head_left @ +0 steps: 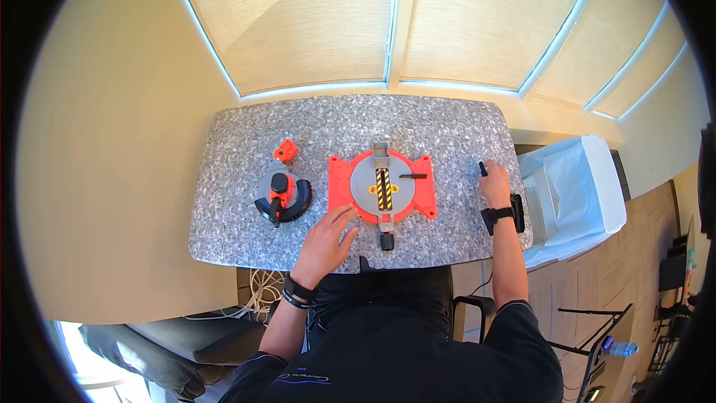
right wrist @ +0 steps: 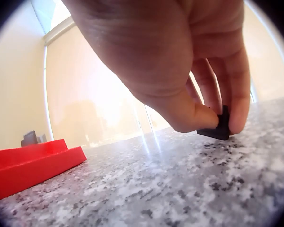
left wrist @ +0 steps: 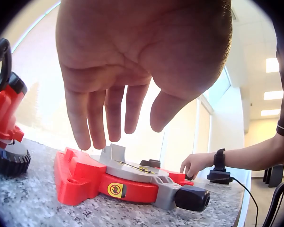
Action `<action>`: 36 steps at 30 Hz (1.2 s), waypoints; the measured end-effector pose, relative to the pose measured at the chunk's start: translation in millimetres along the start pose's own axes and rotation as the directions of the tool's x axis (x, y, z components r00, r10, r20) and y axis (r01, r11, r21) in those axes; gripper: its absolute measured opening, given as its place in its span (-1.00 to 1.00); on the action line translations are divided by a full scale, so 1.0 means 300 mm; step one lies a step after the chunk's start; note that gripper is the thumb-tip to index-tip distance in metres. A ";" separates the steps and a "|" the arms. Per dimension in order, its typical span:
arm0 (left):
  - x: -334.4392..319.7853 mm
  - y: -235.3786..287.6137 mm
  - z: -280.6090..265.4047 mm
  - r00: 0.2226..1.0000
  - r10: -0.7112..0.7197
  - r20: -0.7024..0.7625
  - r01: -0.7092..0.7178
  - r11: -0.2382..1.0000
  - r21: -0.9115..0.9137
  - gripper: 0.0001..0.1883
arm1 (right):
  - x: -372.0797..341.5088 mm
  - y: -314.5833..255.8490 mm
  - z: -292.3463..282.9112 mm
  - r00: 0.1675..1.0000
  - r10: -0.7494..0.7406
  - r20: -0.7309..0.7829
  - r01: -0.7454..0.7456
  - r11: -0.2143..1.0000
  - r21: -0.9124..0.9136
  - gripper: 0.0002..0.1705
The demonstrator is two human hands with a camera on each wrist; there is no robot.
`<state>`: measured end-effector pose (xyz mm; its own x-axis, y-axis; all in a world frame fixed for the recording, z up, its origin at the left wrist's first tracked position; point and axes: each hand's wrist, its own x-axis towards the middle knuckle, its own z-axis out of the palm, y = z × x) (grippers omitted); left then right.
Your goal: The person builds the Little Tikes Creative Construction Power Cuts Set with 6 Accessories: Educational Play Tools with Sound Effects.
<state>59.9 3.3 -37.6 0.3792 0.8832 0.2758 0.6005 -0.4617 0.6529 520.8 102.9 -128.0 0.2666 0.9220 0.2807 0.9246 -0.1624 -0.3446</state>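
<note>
Pale window shades are seen beyond a speckled grey table, on whose middle a red base with a round grey disc is set. To the left of the base, a red-and-black saw unit and a small red piece are placed. A small black piece is held at the table's right side, well apart from the base; whether it is touching the table cannot be told.

For the step in hand, the handling of this small part, a light pinch with the fingertips seems best, since a narrow piece could be twisted or dropped if it were caught only by its edge. Its upright tab is best left in sight, so that its orientation can be checked.

By the right hand the piece is pinched between thumb and fingertips, with only its width between them. By the left hand nothing is held: its fingers are extended and slightly parted above the base's near left edge, and contact cannot be confirmed.
</note>
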 end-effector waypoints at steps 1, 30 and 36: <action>0.000 0.000 0.000 1.000 0.013 -0.008 -0.013 1.000 0.007 -0.61 | -0.003 0.012 0.013 0.999 -0.012 -0.042 0.013 1.000 0.010 -0.64; 0.112 0.107 0.017 0.995 0.104 -0.008 -0.104 0.977 -0.184 -0.63 | -0.308 -0.680 -0.238 0.867 -0.484 0.115 0.253 0.628 0.736 -0.74; 0.130 0.096 0.024 0.992 0.114 -0.047 -0.121 0.973 -0.198 -0.78 | -0.325 -0.713 -0.203 0.838 -0.536 0.106 0.261 0.562 0.785 -0.73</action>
<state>97.0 23.8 -13.1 0.4115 0.8277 0.3815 0.3986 -0.5399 0.7414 313.6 26.2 -27.1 -0.3011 0.8964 0.3253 0.3759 0.4251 -0.8234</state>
